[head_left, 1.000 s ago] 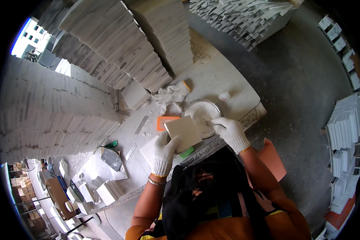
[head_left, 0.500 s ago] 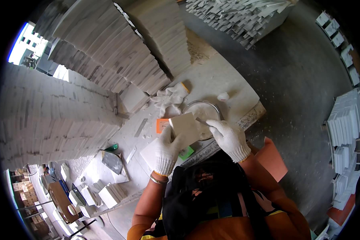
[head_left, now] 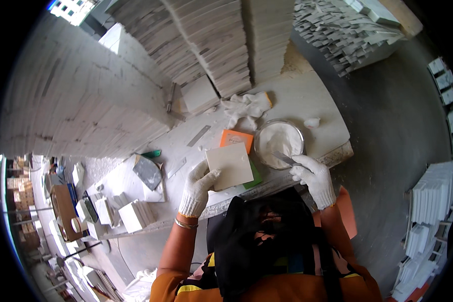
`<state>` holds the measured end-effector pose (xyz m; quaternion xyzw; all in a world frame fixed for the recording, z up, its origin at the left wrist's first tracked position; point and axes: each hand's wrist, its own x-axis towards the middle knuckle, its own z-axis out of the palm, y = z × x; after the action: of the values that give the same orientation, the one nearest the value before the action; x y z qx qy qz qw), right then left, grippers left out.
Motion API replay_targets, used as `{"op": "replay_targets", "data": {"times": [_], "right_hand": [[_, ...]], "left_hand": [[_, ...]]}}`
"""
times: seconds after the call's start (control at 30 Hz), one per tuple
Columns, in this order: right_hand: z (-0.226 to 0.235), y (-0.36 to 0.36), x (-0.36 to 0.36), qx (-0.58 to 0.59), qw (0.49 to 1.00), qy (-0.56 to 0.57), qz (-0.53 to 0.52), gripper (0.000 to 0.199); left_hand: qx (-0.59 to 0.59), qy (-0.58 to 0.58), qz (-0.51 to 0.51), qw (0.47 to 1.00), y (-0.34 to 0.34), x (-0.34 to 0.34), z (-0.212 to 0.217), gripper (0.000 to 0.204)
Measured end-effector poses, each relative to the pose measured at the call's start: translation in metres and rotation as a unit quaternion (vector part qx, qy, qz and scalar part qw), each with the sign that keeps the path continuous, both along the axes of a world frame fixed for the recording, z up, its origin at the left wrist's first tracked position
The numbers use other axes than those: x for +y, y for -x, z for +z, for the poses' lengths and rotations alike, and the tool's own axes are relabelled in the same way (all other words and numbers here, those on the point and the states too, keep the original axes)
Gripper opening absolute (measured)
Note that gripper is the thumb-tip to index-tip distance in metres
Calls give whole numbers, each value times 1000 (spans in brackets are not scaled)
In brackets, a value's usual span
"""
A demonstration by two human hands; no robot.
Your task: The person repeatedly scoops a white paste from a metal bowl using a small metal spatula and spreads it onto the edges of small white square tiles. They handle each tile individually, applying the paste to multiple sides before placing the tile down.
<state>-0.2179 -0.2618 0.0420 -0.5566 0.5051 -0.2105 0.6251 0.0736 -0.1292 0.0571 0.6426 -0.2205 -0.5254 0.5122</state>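
My left hand (head_left: pixel 199 186), in a white glove, grips the left edge of a pale square tile (head_left: pixel 229 166) that lies on a green pad (head_left: pixel 254 176) and an orange pad (head_left: pixel 236 139). My right hand (head_left: pixel 314 176), also gloved, holds a thin metal scraper (head_left: pixel 286 159) whose blade reaches into a round bowl of white paste (head_left: pixel 279 142). The bowl stands just right of the tile on the white worktop (head_left: pixel 307 105).
Tall stacks of white tiles (head_left: pixel 206 45) rise behind the worktop. A crumpled white glove (head_left: pixel 246 106) lies near them. A trowel (head_left: pixel 147 171) and small tile stacks (head_left: pixel 136 214) sit to the left. More tile stacks (head_left: pixel 428 216) stand on the grey floor at right.
My right hand has left the tile's right edge and moved to the bowl with the scraper. My left hand still holds the tile, now flatter on the pads.
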Motion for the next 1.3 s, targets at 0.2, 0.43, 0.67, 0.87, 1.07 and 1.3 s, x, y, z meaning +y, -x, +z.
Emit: {"op": "replay_targets", "data": {"times": [0.2,0.43,0.67,0.87,1.07,1.3], "right_hand": [[0,-55,12,-37,992,-13,120,32],[-38,-102,12,-58,974,95,199,36],[-58,-127,8,-32,892,409,191,27],[-52,-131,11,14,882,422,208,28],[-44,-129,16,24,880,421,219,29],[-43,-114,23,64,866,434,239,30]], "left_hand": [[-31,-2,-10,999,-19,36,-22,41],[-452,-106,-3,886,-8,43,-19,75],[-562,-32,-86,822,-7,44,-39,106],[-595,-27,-107,796,-2,38,-60,117],[-600,-15,-93,795,0,37,-59,115],[-601,-21,-89,794,1,38,-55,113]]}}
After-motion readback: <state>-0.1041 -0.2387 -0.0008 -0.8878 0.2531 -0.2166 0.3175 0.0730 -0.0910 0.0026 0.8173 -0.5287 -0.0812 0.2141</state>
